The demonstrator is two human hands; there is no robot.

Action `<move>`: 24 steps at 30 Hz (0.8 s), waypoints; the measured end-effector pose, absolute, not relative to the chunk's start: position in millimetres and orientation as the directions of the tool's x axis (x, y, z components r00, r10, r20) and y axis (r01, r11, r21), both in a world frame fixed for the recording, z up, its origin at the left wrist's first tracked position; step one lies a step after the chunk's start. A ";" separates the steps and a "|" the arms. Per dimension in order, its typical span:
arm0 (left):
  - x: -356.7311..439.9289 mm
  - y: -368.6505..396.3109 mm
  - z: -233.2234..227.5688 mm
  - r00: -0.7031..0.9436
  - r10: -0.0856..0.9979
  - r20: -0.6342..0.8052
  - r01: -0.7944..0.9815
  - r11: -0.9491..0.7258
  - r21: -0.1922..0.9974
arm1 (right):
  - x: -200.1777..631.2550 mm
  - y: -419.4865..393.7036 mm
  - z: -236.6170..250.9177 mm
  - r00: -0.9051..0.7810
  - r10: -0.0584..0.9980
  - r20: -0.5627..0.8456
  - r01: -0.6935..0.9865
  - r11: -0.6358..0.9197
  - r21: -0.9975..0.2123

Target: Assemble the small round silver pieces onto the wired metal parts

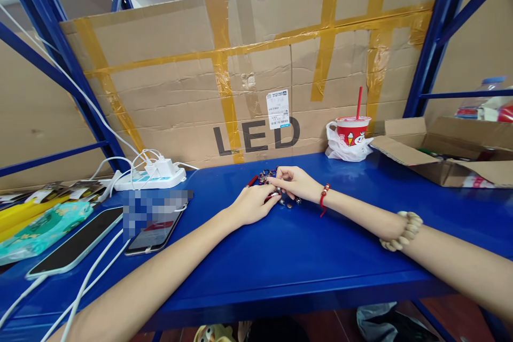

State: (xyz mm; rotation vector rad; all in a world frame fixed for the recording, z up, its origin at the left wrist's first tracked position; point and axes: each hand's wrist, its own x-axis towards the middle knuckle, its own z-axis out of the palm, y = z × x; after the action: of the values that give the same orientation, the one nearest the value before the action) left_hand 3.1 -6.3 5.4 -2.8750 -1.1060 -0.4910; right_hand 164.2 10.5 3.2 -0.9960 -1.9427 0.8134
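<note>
Your left hand (252, 204) and right hand (295, 181) meet at the middle of the blue tabletop (304, 256), smooth glossy painted metal with a soft sheen. Between them lies a small cluster of beads (269, 176): round, dark, shiny, with a red cord end poking out toward the left. A few loose beads sit just beside your right fingers.

Left grip: fingers curled narrow over the near side of the cluster, touching it. Right grip: fingertips pinched close on the far side. Whether either grip actually holds a bead, you cannot tell; the fingers cover the contact.

Your right wrist carries a thin red cord bracelet (324, 193); farther up the forearm, a chunky bracelet of pale matte beads (403, 231).

Behind: a flattened cardboard sheet (256, 75), creased, crossed with yellow tape, printed "LED". A red cup (352, 129) with a straw stands in a crinkled white plastic bag. An open cardboard box (441, 155) is cut off at the right edge.

Left side: a white power strip (154, 173) with chargers, two phones (116, 238) lying flat with cables; part of one is blurred out.
</note>
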 end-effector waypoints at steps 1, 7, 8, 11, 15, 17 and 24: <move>3.2 -6.6 5.7 0.698 0.652 0.297 0.658 -0.747 0.093 | 164.2 10.8 2.9 -0.379 0.856 0.352 0.348 0.485 -0.802; 3.3 -6.6 5.9 0.697 0.655 0.292 0.660 -0.745 0.096 | 164.6 11.6 1.8 -0.382 0.854 0.353 0.341 0.486 -0.805; 3.2 -6.4 5.7 0.697 0.655 0.292 0.660 -0.745 0.095 | 164.6 11.5 1.9 -0.382 0.853 0.356 0.340 0.488 -0.804; 3.0 -6.0 5.0 0.697 0.654 0.294 0.662 -0.744 0.089 | 164.6 11.5 1.9 -0.382 0.851 0.361 0.342 0.493 -0.800; 3.0 -6.2 4.8 0.698 0.653 0.296 0.661 -0.745 0.086 | 164.5 11.9 1.8 -0.380 0.851 0.361 0.349 0.494 -0.797; 3.1 -6.4 5.1 0.700 0.649 0.297 0.657 -0.749 0.089 | 164.5 11.8 1.8 -0.382 0.852 0.358 0.351 0.493 -0.796; 2.4 -6.2 5.6 0.716 0.628 0.306 0.632 -0.769 0.099 | 163.9 10.7 2.2 -0.384 0.849 0.364 0.347 0.498 -0.795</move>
State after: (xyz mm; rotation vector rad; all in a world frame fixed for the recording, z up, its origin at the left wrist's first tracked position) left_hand 2.4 -6.2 5.6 -2.8985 -1.0639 -0.5096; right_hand 163.9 10.7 2.2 -0.9843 -1.9495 0.8017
